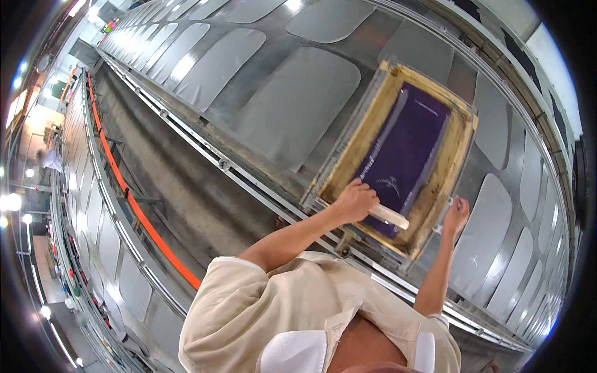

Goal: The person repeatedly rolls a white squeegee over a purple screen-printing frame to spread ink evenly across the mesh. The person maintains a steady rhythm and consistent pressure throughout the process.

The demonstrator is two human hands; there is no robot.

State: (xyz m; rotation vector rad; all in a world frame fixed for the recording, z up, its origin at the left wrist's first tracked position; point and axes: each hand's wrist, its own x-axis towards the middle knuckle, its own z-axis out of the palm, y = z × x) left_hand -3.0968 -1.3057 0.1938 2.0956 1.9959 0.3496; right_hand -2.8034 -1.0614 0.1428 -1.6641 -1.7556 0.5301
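My left hand (357, 200) grips a pale squeegee (388, 216) lying across the near end of a wood-lined screen printing frame (461, 138). Inside the frame, the screen (407, 149) is dark purple with pale markings along it. At the frame's right side, my right hand (457, 214) has its fingers curled on a small metal fitting (440, 225). The frame rests on a long metal printing table (371, 53), among grey flat panels (298, 93) laid out in rows on either side of it.
A metal rail (224, 163) runs along the table's near edge. To the left lie an aisle (161, 143), an orange strip (112, 161) along another long table with panels (130, 286), and a person (53, 158) in pale clothing far off.
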